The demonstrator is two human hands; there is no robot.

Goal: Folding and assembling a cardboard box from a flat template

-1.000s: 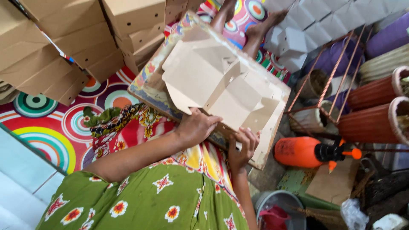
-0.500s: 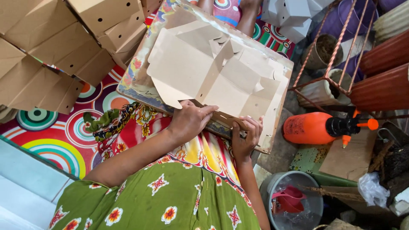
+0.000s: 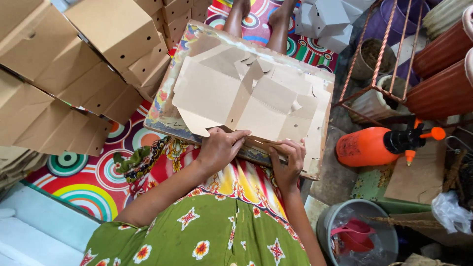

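Flat brown cardboard blank (image 3: 246,98), die-cut with flaps, slits and fold lines, lies spread on a board (image 3: 167,111) with a worn floral-print edge; the board rests across the person's lap. Left hand (image 3: 219,148) lies palm down on the blank's near edge, fingers together and curled over it, pressing, not gripping. Right hand (image 3: 288,160) at the near right edge, fingers bent over the edge of the blank and board; whether it pinches the card I cannot tell. Hands close together, not touching.

Left and far left: stack of folded boxes (image 3: 74,64), same plain brown card, small round holes in the sides, matte, no labels visible. Far right top: white-grey folded boxes (image 3: 327,19), angular. Right of the board: orange plastic spray bottle (image 3: 374,146) lying on its side, black collar, orange nozzle. Behind it a rusty wire rack (image 3: 389,54) and ribbed terracotta pots (image 3: 443,79). Near right: grey bucket (image 3: 330,231) with a red scoop (image 3: 357,234) inside. Under everything a mat (image 3: 84,177) with bright concentric rings. Person wears green flowered cloth.
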